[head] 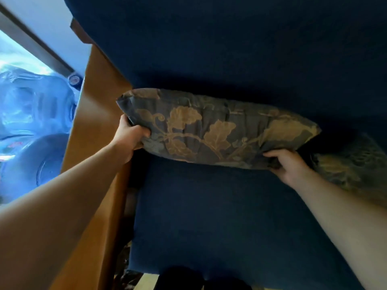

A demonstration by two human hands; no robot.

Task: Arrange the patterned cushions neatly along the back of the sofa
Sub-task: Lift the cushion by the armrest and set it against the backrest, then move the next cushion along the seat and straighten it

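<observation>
A grey-blue cushion with a gold leaf pattern (209, 128) lies lengthwise against the dark blue sofa back (230, 49), above the seat (230, 216). My left hand (129, 139) grips its left end near the wooden armrest. My right hand (287, 164) pinches its lower right edge. A second patterned cushion (351, 170) rests to the right, partly hidden behind my right forearm and in shadow.
A brown wooden armrest (98, 126) borders the sofa on the left. Beyond it are a bright window and blue-tinted objects (31, 114). A strip of light floor (146, 281) shows at the seat's front edge.
</observation>
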